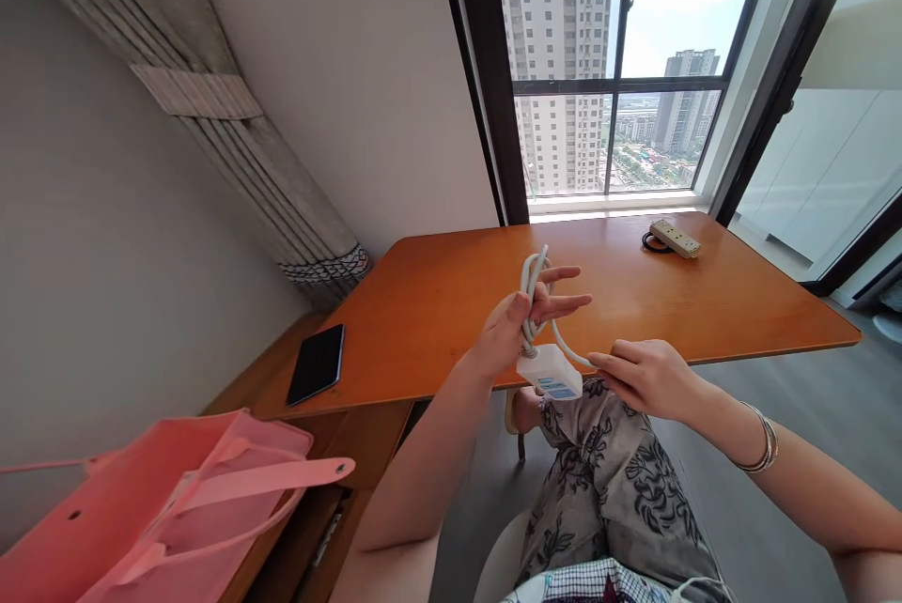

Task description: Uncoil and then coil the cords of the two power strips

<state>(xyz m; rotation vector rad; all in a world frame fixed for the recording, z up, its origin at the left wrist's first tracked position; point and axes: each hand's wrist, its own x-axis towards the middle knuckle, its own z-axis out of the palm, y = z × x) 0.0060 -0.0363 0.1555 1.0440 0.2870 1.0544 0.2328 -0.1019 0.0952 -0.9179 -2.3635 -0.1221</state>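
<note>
A white cable is looped round the fingers of my left hand, above the near edge of the table. My left thumb presses on the loops while two fingers stick out to the right. From these loops hangs a white boxy block with blue marks on its lower face; I cannot tell its exact kind. One length of the same cable runs down to my right hand, which pinches it between thumb and fingers. The cable's far end is hidden in my right hand.
A brown wooden table spans the front. On it lie a black tablet at the left and a beige power strip with a black cord at the back right. A pink bag stands at the lower left, below the curtain.
</note>
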